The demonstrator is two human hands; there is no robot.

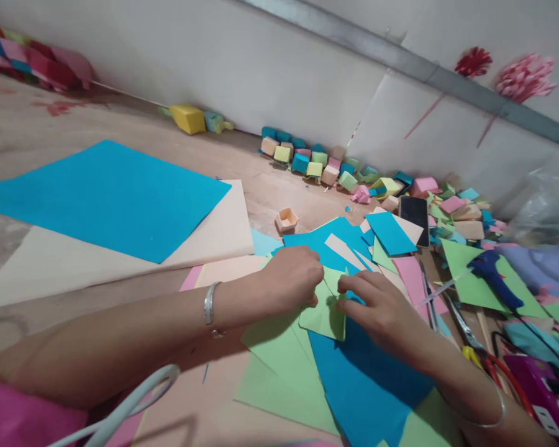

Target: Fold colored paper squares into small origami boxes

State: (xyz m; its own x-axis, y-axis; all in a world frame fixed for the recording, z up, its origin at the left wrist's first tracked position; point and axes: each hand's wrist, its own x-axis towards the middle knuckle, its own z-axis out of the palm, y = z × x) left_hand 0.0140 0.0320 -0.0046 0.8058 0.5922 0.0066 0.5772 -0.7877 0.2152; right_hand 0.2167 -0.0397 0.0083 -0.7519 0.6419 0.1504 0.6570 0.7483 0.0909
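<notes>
Small green sheet (323, 320) is between both hands, above other paper. Left hand (291, 279) curled against its upper-left part, fingertips mostly hidden behind the knuckles; can't tell if it's pinching. Right hand (377, 304) at its right edge, fingers bent, thumb and index tips at the paper; can't tell how firm the hold is. Upper part of the sheet partly covered by the hands, so any folds there are hard to read.

Left forearm runs out of frame at a pink sleeve (23, 410). White cable (133, 397) blurred, cut off at bottom. Purple power strip (540, 397) and large blue sheet (107, 202) also cut off at the sides. Heap at far left (37, 59) blurry. Clear plastic bag (547, 198) hard to make out.

Surface: brownish, stained, layered with green, blue, peach and pink paper. Right side: dark phone (413, 218), blue glue gun (496, 273), scissors (466, 326). Tiny peach box (286, 220) stands open near the blue paper; row of small paper blocks (300, 162) along the white wall (168, 56). Metal rail (349, 34) crosses the wall, red flower (474, 62) and pink flower (526, 77) at it.
</notes>
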